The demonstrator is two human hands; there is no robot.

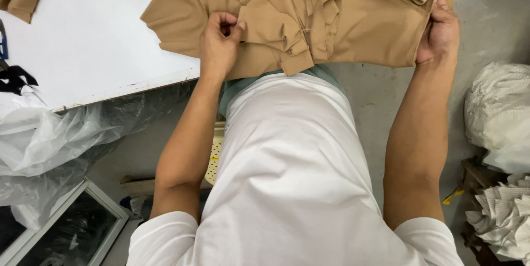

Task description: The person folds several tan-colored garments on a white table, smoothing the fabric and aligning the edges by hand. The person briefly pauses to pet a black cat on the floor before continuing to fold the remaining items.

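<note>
Head view: I am pinching a tan cloth (353, 28) fold with my left hand (219, 42) and gripping its edge with my right hand (440, 34) over a white table (94, 40).

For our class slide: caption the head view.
Left hand pinches a tan garment on a white table; right hand grips its edge.

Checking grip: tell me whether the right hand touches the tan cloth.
Touching. The head view shows the right hand with its fingers curled around the tan cloth's right edge.
</note>
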